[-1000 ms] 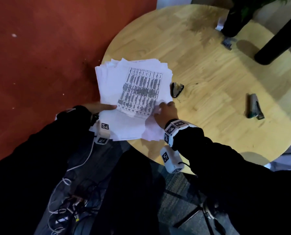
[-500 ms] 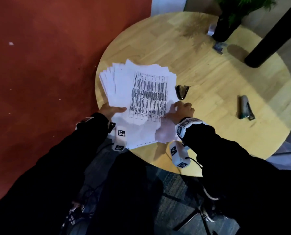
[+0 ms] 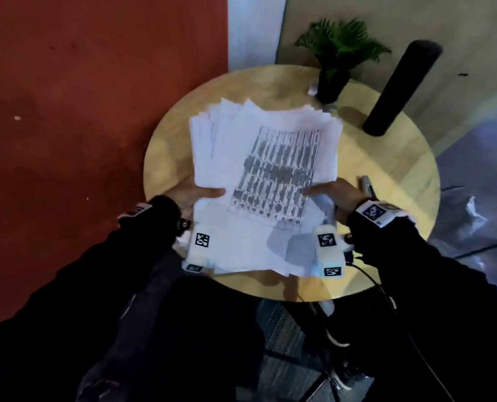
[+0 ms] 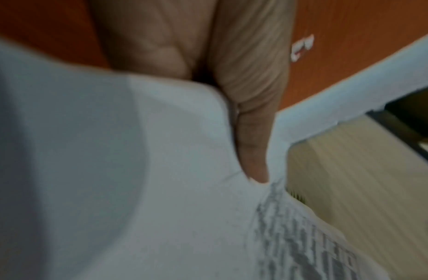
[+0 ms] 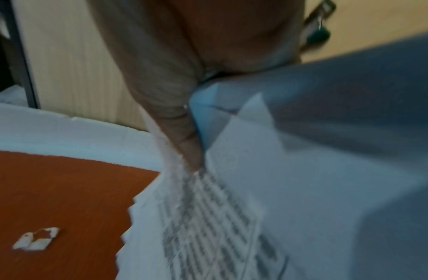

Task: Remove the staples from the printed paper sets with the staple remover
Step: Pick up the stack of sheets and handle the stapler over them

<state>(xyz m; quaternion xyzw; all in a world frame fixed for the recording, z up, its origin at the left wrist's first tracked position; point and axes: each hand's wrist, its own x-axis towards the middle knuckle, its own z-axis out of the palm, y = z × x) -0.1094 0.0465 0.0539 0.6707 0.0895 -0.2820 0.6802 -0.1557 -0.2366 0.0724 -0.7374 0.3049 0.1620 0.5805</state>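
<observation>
Both hands, left hand (image 3: 193,192) and right hand (image 3: 335,192), pinch the fanned paper stack (image 3: 266,181) thumb-on-top above the table (image 3: 386,175); staple remover unseen, no staple visibly pulled — early stage, likely.

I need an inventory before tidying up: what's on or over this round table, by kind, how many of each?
Paper stack: 1
Potted plant: 1
Black post: 1
Grey tool, partly hidden: 1
White scrap by the pot: 1
Total: 5
</observation>
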